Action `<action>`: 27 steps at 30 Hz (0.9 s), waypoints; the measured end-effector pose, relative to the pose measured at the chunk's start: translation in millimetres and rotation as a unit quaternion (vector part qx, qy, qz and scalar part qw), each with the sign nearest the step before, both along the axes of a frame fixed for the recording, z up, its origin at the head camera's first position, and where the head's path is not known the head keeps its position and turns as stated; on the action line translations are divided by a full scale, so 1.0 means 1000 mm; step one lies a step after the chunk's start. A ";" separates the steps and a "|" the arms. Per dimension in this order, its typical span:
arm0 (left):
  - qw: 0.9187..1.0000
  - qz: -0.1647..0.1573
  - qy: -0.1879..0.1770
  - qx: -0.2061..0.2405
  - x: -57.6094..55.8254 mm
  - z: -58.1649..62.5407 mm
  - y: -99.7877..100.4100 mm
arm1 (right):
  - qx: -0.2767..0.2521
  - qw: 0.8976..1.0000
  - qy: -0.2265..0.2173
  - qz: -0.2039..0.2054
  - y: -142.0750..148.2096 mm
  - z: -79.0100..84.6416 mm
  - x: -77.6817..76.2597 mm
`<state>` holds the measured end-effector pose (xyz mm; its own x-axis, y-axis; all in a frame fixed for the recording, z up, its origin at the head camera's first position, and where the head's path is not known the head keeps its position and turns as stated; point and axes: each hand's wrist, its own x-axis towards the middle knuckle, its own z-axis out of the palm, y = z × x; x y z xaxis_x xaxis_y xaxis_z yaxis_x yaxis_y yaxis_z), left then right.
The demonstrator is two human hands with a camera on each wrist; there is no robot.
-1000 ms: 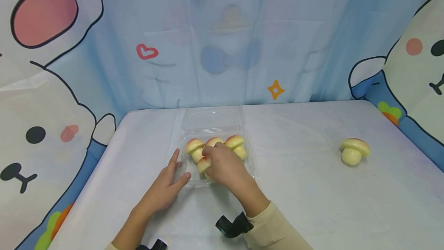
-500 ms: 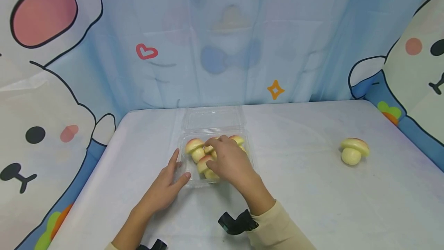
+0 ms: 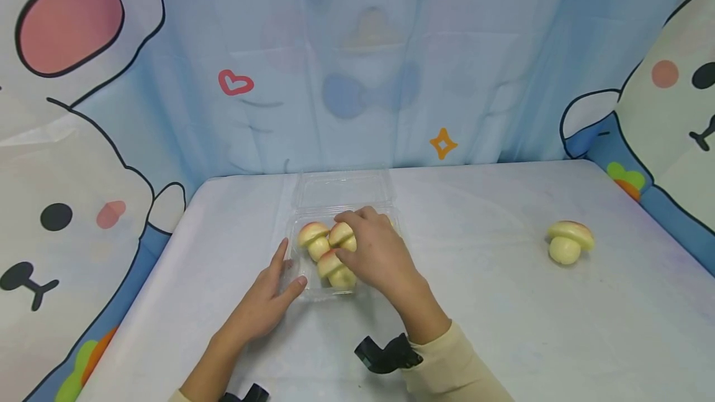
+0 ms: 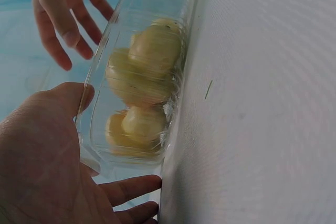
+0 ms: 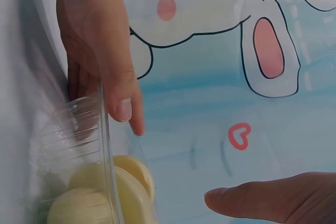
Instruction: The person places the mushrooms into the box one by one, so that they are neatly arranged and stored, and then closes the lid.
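A clear plastic clamshell box (image 3: 343,192) lies with its lid laid back. Inside are several mushroom-shaped pieces (image 3: 337,273), pale yellow with reddish cap tops; one at the right is mostly hidden by a hand. My left hand (image 3: 269,304) rests at the box's left front corner, fingers straight along the side and thumb at the rim. Over the box's right half hovers my right hand (image 3: 381,254), fingers loosely spread. In the left wrist view that right hand (image 4: 65,11) shows nothing in its fingers, above the box wall.
Another mushroom-shaped piece (image 3: 570,242) stands on the white-covered table (image 3: 491,303), far to the right. A blue cartoon curtain (image 3: 357,67) hangs behind the table. Black wrist mounts (image 3: 388,353) sit on both wrists.
My right hand has come away from the front mushroom piece, rising and shifting slightly right with its fingers spreading. That piece now shows whole in the box. My left hand has stayed put.
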<state>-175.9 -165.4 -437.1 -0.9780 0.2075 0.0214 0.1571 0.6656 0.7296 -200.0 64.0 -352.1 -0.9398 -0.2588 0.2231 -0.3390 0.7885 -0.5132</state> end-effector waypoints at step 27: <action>1.000 0.001 0.002 0.000 -0.001 -0.002 0.000 | -0.087 0.995 0.006 -0.039 0.030 0.018 -0.002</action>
<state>-177.0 -165.8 -439.0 -0.9783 0.2059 0.0243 0.1584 0.6665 0.7285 -201.6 94.2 -334.1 -0.9522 -0.1421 0.2703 -0.2880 0.7123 -0.6401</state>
